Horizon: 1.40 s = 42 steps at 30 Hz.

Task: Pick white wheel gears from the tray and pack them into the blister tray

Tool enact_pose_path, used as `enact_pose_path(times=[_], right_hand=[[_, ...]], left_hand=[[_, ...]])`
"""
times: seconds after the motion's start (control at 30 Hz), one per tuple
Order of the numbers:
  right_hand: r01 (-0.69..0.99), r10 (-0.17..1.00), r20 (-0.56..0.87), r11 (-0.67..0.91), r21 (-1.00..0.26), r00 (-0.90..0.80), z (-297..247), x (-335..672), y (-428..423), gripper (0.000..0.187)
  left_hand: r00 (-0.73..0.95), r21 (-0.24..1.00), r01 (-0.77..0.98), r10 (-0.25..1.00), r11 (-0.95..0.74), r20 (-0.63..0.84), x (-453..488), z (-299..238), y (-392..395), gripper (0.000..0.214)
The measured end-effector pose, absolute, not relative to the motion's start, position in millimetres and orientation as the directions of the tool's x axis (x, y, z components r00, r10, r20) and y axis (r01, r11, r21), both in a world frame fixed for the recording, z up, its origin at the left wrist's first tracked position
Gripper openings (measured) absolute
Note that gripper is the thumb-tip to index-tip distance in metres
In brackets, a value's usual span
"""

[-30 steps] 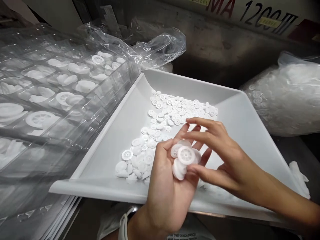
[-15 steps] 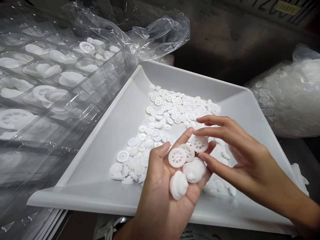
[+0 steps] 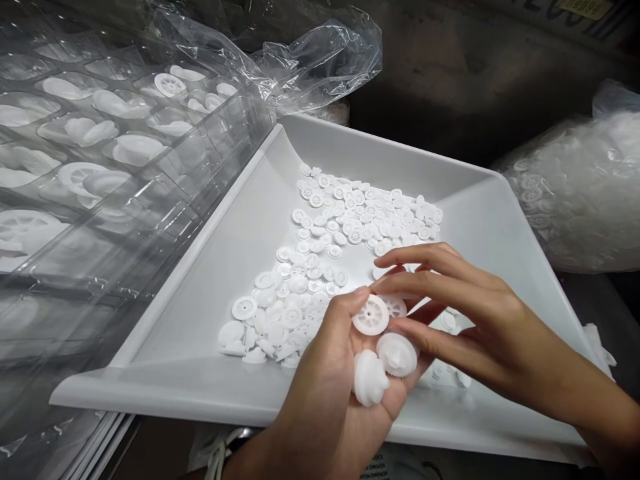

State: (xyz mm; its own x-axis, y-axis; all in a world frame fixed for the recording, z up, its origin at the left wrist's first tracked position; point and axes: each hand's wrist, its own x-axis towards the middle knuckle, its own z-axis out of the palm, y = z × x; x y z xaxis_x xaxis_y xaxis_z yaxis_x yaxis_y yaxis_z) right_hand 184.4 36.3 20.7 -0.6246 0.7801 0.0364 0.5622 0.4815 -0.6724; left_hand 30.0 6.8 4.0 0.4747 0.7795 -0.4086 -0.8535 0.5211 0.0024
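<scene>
My left hand (image 3: 345, 393) is palm up, its fingers and thumb curled around several small white plastic gears. A spoked gear (image 3: 371, 315) lies by the left thumb tip, partly covering another spoked gear (image 3: 395, 307). Lower in the palm rest two gears with stepped, pointed hubs, one on the left (image 3: 370, 378) and one on the right (image 3: 398, 355). My right hand (image 3: 465, 313) reaches over from the right, its thumb and index finger closed on the spoked gears at the left fingertips. Beneath both hands is a light grey scoop-shaped tray (image 3: 200, 267) holding a spread of white gears (image 3: 360, 210).
On the left stands a stack of clear plastic trays (image 3: 165, 193) with white parts in its pockets. Crumpled clear film (image 3: 325, 63) hangs behind it. A clear bag (image 3: 585, 193) full of white parts sits at the right. The grey tray's walls slope up around the gears.
The gears have shifted in my left palm, and the left thumb has closed onto a spoked gear. My right fingers have moved left and slightly down, closer around the gears.
</scene>
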Motion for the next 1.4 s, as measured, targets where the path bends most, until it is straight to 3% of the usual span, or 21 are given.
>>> enact_pose_path(times=[0.27, 0.57, 0.73, 1.1, 1.4], right_hand=[[0.495, 0.834, 0.030, 0.356, -0.793, -0.551, 23.8, 182.9, 40.0, 0.011], [0.504, 0.866, -0.081, 0.209, -0.838, -0.494, 23.9, 186.4, 41.3, 0.027], [0.513, 0.857, -0.156, 0.139, -0.847, -0.491, 23.6, 190.5, 44.7, 0.025], [0.461, 0.849, -0.051, 0.234, -0.856, -0.527, 26.3, 193.2, 47.7, 0.029], [0.546, 0.874, -0.031, 0.274, -0.792, -0.484, 30.8, 196.1, 42.5, 0.037]], left_hand=[[0.497, 0.020, -0.839, 0.781, 0.543, -0.378, 30.0, 2.2, 4.3, 0.031], [0.496, 0.035, -0.822, 0.745, 0.568, -0.446, 28.5, 5.8, 3.9, 0.026], [0.484, 0.046, -0.826, 0.748, 0.562, -0.455, 26.9, 6.6, 4.3, 0.028], [0.480, -0.004, -0.845, 0.753, 0.535, -0.450, 26.6, 5.3, 9.8, 0.041], [0.490, 0.020, -0.828, 0.740, 0.560, -0.461, 25.2, 4.6, 1.9, 0.036]])
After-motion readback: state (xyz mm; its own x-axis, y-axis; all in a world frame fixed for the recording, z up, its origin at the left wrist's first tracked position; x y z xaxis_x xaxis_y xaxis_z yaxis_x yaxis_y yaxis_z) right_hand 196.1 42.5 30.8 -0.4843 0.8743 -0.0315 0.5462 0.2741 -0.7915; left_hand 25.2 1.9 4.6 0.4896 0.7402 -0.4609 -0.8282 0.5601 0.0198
